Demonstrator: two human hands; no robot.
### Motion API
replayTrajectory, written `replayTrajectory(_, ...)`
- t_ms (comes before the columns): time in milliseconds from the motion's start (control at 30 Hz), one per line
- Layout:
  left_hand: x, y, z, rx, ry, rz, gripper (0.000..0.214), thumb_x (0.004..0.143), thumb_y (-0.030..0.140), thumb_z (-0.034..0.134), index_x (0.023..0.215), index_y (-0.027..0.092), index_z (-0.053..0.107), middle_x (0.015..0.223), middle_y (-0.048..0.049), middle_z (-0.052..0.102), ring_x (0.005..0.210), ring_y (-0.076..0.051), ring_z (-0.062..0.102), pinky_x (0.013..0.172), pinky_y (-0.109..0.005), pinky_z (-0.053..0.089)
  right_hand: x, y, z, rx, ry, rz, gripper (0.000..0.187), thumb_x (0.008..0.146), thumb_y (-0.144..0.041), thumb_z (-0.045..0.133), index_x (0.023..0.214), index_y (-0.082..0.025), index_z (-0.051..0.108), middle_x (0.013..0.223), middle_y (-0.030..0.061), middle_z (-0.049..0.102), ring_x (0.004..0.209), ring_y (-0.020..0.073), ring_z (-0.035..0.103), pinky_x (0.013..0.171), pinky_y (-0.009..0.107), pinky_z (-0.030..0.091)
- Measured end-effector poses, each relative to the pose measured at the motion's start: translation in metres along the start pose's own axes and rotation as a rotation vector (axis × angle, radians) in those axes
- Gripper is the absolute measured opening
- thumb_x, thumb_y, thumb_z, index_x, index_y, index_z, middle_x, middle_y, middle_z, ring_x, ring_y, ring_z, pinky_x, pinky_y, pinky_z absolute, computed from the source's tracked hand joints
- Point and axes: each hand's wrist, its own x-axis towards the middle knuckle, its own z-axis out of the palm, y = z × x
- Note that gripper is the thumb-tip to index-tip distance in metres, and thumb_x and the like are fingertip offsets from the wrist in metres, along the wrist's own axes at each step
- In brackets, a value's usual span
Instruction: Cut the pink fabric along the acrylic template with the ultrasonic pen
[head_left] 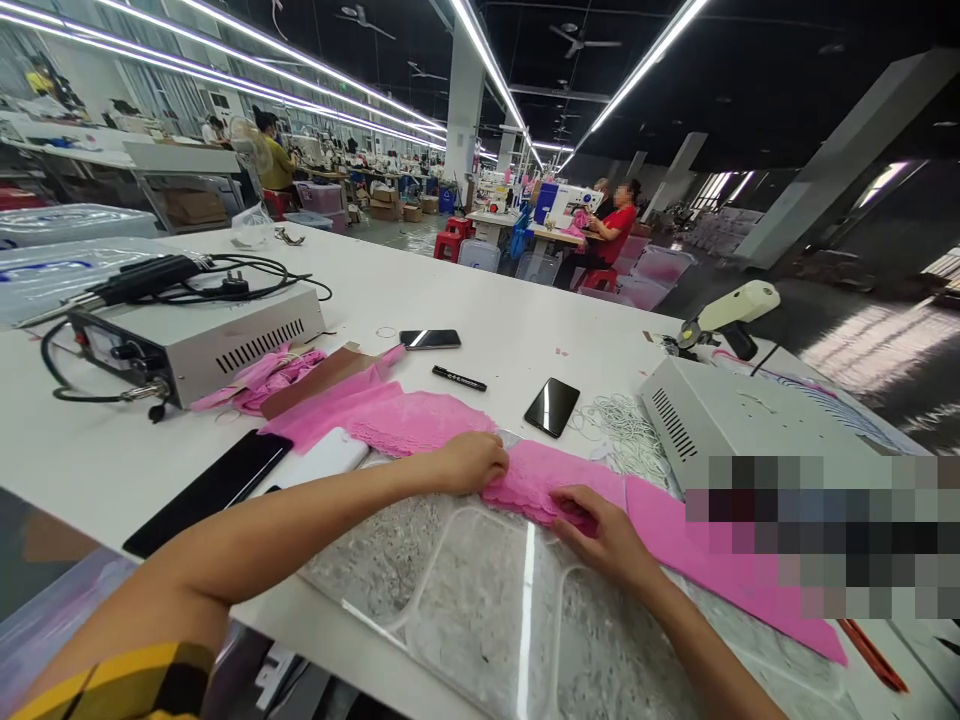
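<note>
My left hand (476,463) is closed, fingertips pinching a layered piece of pink lace fabric (525,470) near its scalloped edge. Against the right part of that edge rests my right hand (600,525), fingers bent and thumb apart from them. The lace lies over a clear plastic sheet with rounded panels (480,600). Another pink lace piece (420,420) spreads out to the left of my left hand. To the right, a long smooth pink strip (735,560) runs toward the table's right side.
Two grey boxes stand left (225,345) and right (735,420), each with a handheld tool on top. Beyond the fabric lie two phones (553,406) (430,339), a black marker (459,378) and tangled white cord (622,430). A black glossy slab (210,490) lies left. Co-workers sit farther off.
</note>
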Motion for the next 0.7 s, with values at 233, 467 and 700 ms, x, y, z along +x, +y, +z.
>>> replayTrajectory(233,0.011,0.013,-0.020,-0.058,0.073,-0.008,0.019,0.089,0.011,0.049,0.081,0.015,0.066,0.094,-0.0055,0.067,0.084,-0.016,0.063,0.077,-0.024,0.047,0.010,-0.008,0.012,-0.139,0.173,-0.002,0.032,0.081,-0.047,0.062,0.099,-0.020,0.066,0.092,0.0071,0.070,0.080,0.0205,0.067,0.069,0.034,0.056)
replayTrajectory(467,-0.031,0.010,-0.036,-0.129,0.014,0.121,0.022,0.092,0.009,0.046,0.076,0.016,0.061,0.095,-0.0057,0.064,0.093,-0.016,0.061,0.084,-0.024,0.046,-0.017,0.006,-0.003,-0.314,0.350,-0.064,0.023,0.085,-0.027,0.047,0.094,-0.021,0.067,0.095,0.0082,0.070,0.083,0.0222,0.067,0.068,0.036,0.055)
replayTrajectory(700,-0.120,0.006,-0.021,-0.176,-0.144,0.146,0.019,0.086,0.008,0.055,0.074,0.020,0.064,0.098,-0.0051,0.066,0.087,-0.017,0.061,0.078,-0.026,0.047,-0.080,-0.032,0.028,-0.349,0.199,-0.478,0.026,0.088,-0.012,0.051,0.104,-0.026,0.066,0.089,0.0043,0.071,0.077,0.0162,0.068,0.068,0.027,0.057)
